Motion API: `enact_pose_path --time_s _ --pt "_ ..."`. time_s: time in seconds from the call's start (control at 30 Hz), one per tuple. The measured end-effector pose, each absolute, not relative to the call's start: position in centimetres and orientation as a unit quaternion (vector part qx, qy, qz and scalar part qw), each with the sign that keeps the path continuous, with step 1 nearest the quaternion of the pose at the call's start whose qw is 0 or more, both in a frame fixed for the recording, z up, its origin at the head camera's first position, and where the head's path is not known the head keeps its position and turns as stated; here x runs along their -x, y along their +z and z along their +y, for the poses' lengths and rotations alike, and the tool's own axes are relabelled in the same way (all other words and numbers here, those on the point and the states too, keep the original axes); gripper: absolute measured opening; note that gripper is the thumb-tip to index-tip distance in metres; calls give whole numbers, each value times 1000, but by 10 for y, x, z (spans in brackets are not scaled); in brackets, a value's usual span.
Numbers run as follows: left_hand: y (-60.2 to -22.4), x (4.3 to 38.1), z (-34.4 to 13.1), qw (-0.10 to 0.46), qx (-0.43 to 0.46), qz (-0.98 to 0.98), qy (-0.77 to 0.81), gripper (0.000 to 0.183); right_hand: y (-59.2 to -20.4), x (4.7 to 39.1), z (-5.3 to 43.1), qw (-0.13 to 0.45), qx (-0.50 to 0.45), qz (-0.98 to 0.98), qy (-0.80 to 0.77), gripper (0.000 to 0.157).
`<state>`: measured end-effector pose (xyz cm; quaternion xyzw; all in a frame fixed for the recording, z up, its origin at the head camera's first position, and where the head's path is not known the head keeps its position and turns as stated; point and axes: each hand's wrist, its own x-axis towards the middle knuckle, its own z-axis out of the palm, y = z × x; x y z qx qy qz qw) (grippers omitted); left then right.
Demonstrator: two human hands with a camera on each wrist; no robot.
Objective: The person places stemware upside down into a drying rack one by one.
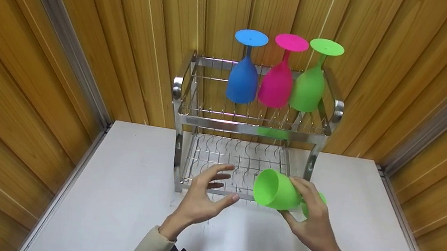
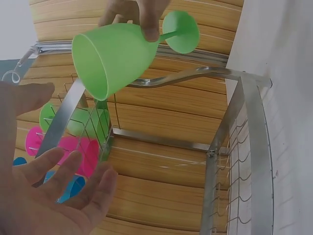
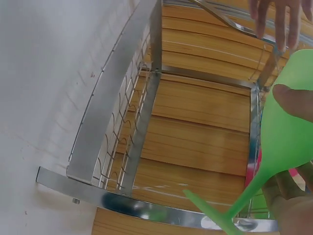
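Note:
In the head view a green goblet (image 1: pixel 277 191) lies tilted on its side in the air, mouth toward the left. My right hand (image 1: pixel 312 215) grips its bowl near the stem, thumb below and fingers above. My left hand (image 1: pixel 205 198) hovers left of the goblet's mouth with fingers spread and slightly bent, touching nothing. Behind both hands stands a two-tier metal dish rack (image 1: pixel 232 126). On its upper tier a blue goblet (image 1: pixel 243 80), a pink goblet (image 1: pixel 276 85) and another green goblet (image 1: pixel 308 89) stand upside down, side by side toward the right.
The rack's lower tier (image 1: pixel 240 158) has wavy wire dividers and sits on a white tabletop (image 1: pixel 128 160). Wood-patterned panels (image 1: pixel 229 14) wall in the back and both sides. The rack's raised side rails (image 1: pixel 339 108) flank the upper tier.

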<state>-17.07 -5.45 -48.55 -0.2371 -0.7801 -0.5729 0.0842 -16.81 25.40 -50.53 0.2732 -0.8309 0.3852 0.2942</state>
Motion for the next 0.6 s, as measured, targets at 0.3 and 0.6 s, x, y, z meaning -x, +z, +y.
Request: enact_pose_path --time_s 0.3,0.6 --pt "-503 172 -42 55 249 -772 -582 81 -516 169 240 302 -314 -848 301 99" --pt "-520 168 -32 38 277 -760 -586 86 -522 157 223 326 -323 -865 204 104"
